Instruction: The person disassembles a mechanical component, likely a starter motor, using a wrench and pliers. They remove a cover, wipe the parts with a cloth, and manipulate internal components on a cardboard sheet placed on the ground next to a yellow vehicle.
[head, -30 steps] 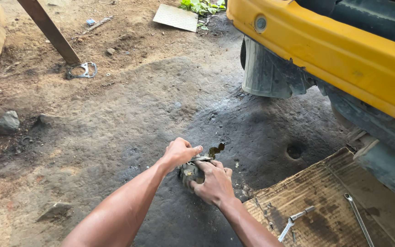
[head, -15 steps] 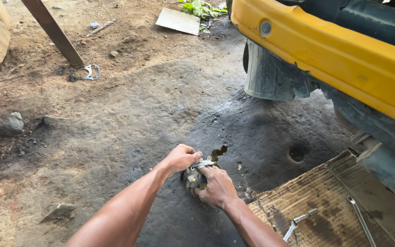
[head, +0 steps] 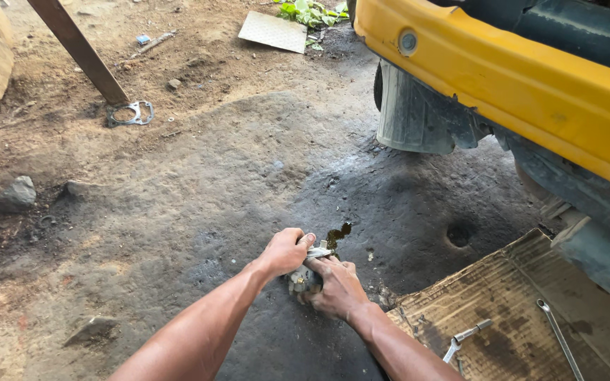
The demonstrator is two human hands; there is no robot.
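The yellow vehicle body (head: 531, 85) fills the upper right over the oil-darkened ground (head: 248, 176), with stained cardboard (head: 524, 310) at the lower right edge carrying a long wrench (head: 558, 335) and a smaller tool (head: 464, 339), well clear of your hands. Low in the middle of that ground, your left hand (head: 285, 252) and right hand (head: 337, 288) both close around a small grimy metal part (head: 303, 276): the left grips from above, the right cups from below. Its long axis is hidden, both hands equally near; dark liquid (head: 337, 236) hangs just beyond it.
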